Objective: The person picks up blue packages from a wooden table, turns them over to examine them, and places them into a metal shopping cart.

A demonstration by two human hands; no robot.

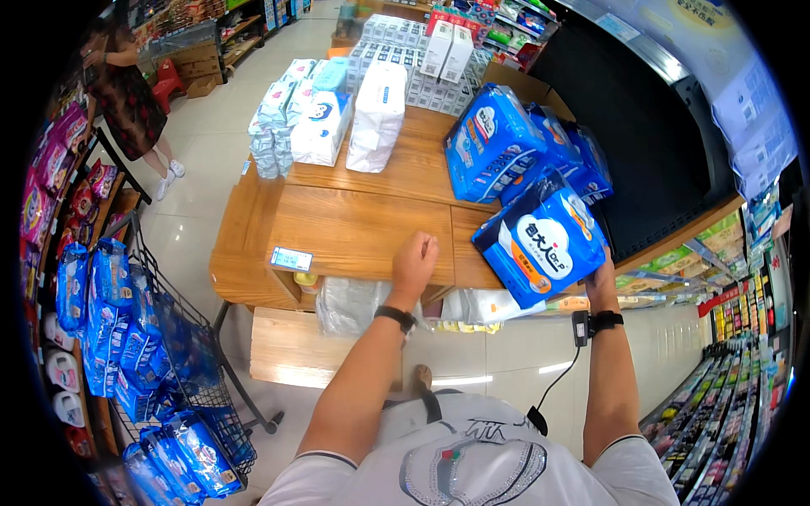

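Observation:
In my right hand [603, 282] is the right side of a blue diaper pack [540, 244], tilted, with a white cloud-shaped label on its front. The pack is at the right part of a wooden display table [363, 228]; whether it rests on the top I cannot tell. Behind it stands an upright blue diaper pack [489, 148], with further blue packs [582, 156] beside it. My left hand [415, 261] is closed in a loose fist over the table's front part, with nothing visible in it. Its fingertips are partly hidden.
White tissue packs [376, 118] and small stacked boxes [384, 42] stand on the table's far side. At left is a wire cart [211, 371] holding several blue packs [198, 451]. A low wooden step [295, 346] lies below. Another person [126, 93] stands far left.

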